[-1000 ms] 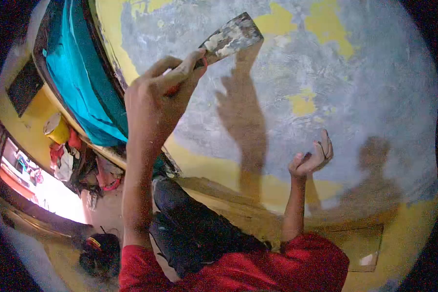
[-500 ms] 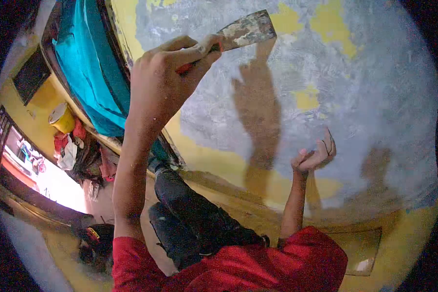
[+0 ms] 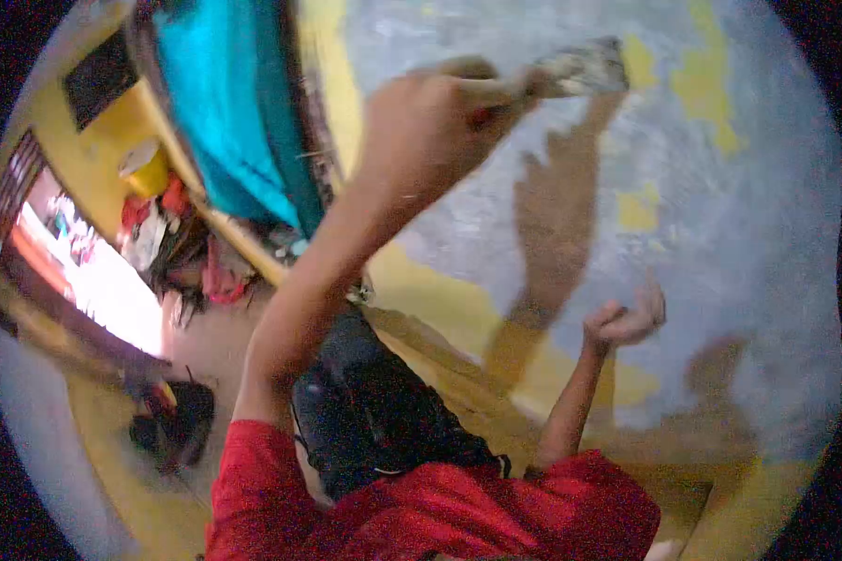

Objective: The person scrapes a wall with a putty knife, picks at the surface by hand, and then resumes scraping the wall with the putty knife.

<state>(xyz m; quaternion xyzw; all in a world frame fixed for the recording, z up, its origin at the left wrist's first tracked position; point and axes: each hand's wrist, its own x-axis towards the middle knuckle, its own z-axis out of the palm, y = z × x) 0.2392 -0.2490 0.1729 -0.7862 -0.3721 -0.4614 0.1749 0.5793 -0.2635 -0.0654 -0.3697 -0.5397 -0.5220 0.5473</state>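
Note:
My left hand (image 3: 421, 136) is wrapped round the handle of a putty knife (image 3: 585, 75), whose stained blade points up and to the right. A little red of the handle shows between the fingers. The blade lies over the grey-plastered wall (image 3: 767, 206), close to a bare yellow patch, and its shadow falls just below. Lower on the right, my right hand (image 3: 631, 320) is beside the same wall with loosely bent fingers and thumb apart, and nothing shows in it. Both hands are somewhat blurred.
A teal curtain (image 3: 225, 112) hangs at the left of the wall. Beyond it, a yellow bucket (image 3: 145, 170) stands above a heap of cloths and bags (image 3: 173, 229). A bright doorway (image 3: 103, 280) is at the far left, and a dark bag-like thing (image 3: 182, 425) lies on the floor.
My left hand with the putty knife has shifted right and slightly down in the view. My right hand's fingers look more curled. The whole view has also shifted, with the curtain and doorway further right.

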